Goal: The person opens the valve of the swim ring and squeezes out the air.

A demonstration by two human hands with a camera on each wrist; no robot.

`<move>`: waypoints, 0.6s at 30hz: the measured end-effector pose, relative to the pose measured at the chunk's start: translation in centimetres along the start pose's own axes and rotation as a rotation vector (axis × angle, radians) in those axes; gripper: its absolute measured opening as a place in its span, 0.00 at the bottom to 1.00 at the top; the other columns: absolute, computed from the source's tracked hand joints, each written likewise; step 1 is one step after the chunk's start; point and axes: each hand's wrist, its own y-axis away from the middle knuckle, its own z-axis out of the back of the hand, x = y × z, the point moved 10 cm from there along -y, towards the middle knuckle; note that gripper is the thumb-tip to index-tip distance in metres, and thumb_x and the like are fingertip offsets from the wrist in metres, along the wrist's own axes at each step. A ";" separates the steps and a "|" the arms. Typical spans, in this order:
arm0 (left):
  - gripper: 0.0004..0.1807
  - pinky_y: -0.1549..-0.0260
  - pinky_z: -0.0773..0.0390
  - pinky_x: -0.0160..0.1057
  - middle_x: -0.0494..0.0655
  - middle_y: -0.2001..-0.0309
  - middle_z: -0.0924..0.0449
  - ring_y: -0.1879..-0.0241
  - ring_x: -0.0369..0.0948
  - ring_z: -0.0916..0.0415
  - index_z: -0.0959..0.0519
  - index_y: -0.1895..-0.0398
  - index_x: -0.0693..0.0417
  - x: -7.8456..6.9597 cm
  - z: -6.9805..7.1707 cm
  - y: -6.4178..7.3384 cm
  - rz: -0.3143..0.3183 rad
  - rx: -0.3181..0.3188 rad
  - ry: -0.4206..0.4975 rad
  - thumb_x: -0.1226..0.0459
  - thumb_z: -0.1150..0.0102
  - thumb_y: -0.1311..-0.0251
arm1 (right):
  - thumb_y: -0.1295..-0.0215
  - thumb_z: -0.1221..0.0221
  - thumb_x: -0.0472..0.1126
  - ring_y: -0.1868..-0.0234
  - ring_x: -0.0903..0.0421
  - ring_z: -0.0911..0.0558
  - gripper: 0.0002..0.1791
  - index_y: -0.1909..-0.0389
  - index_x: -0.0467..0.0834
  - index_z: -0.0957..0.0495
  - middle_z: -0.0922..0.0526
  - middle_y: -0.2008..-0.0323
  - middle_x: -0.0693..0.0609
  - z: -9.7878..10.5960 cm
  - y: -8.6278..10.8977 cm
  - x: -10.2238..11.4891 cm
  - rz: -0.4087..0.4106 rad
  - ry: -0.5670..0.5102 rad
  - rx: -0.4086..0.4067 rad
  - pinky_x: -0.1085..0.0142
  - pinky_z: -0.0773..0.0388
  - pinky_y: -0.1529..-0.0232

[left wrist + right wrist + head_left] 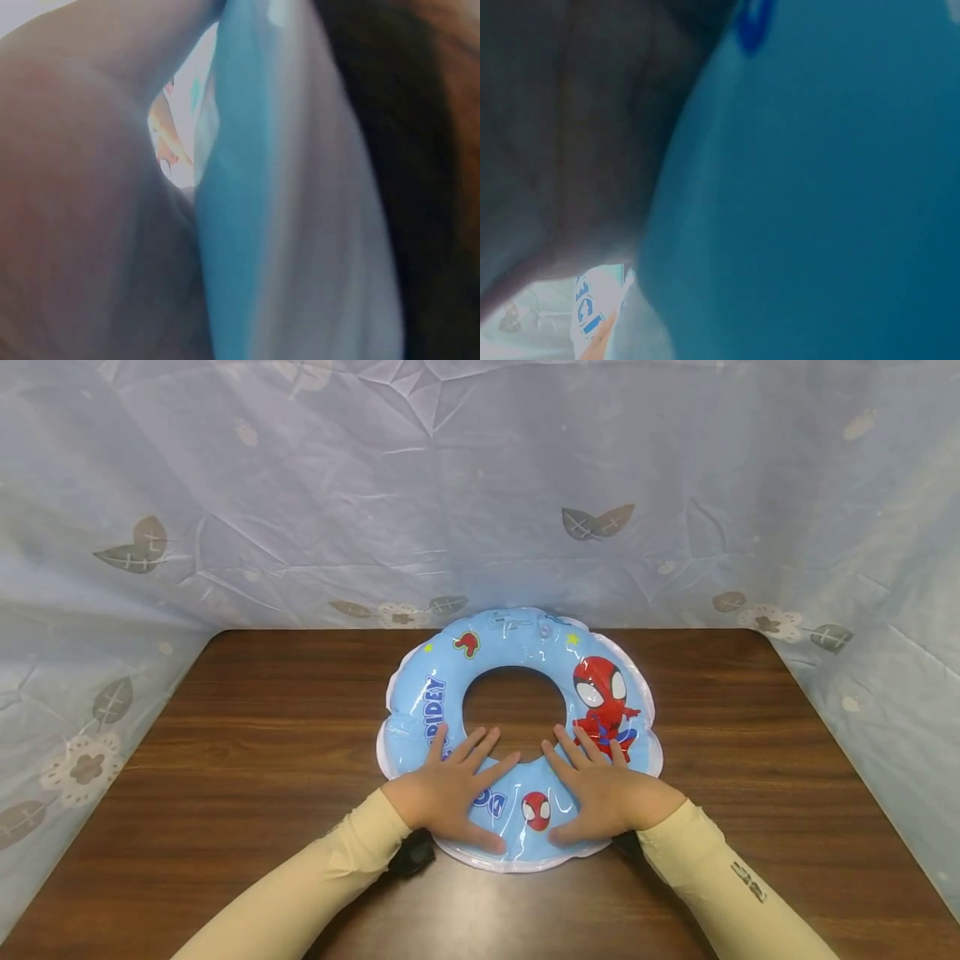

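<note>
An inflated light blue swim ring (pixel 517 647) with a white scalloped edge and red cartoon figures lies flat on the table. My left hand (pixel 453 789) rests on the ring's near left part, fingers spread and straight. On the near right part lies my right hand (pixel 600 785), also with spread fingers, partly covering the red figure. Both thumbs point inward near the ring's front edge, apart from each other. Close up in the left wrist view, the palm is beside the ring's blue side and pale rim (pixel 315 225). The right wrist view shows the palm against the blue ring (pixel 795 187).
The dark brown wooden table (pixel 277 710) reaches out on both sides of the ring. A pale blue-grey cloth (pixel 495 485) with leaf and flower prints hangs behind the table and along its sides. The ring's far edge lies close to the cloth.
</note>
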 end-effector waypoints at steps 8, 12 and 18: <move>0.61 0.27 0.71 0.71 0.51 0.15 0.71 0.17 0.52 0.75 0.58 0.15 0.33 0.1 -0.3 0.0 -0.003 0.016 0.021 0.21 0.48 0.47 | 0.53 0.29 0.67 0.19 0.31 0.57 0.66 0.18 0.42 0.48 0.54 0.17 0.39 0.2 0.2 0.3 -0.020 -0.006 -0.001 0.22 0.59 0.31; 0.62 0.27 0.72 0.71 0.51 0.15 0.72 0.17 0.52 0.76 0.59 0.15 0.33 0.1 -0.4 -0.1 -0.006 0.024 0.040 0.22 0.48 0.47 | 0.54 0.31 0.74 0.19 0.31 0.56 0.67 0.18 0.43 0.46 0.53 0.17 0.39 0.7 0.3 0.4 -0.033 -0.012 -0.024 0.22 0.60 0.31; 0.62 0.28 0.72 0.72 0.50 0.15 0.73 0.17 0.53 0.77 0.59 0.15 0.34 0.3 -0.6 -0.1 -0.006 0.028 0.045 0.22 0.47 0.48 | 0.53 0.33 0.77 0.19 0.31 0.57 0.68 0.18 0.43 0.47 0.54 0.17 0.38 1.0 0.6 1.5 -0.016 -0.018 -0.064 0.23 0.62 0.30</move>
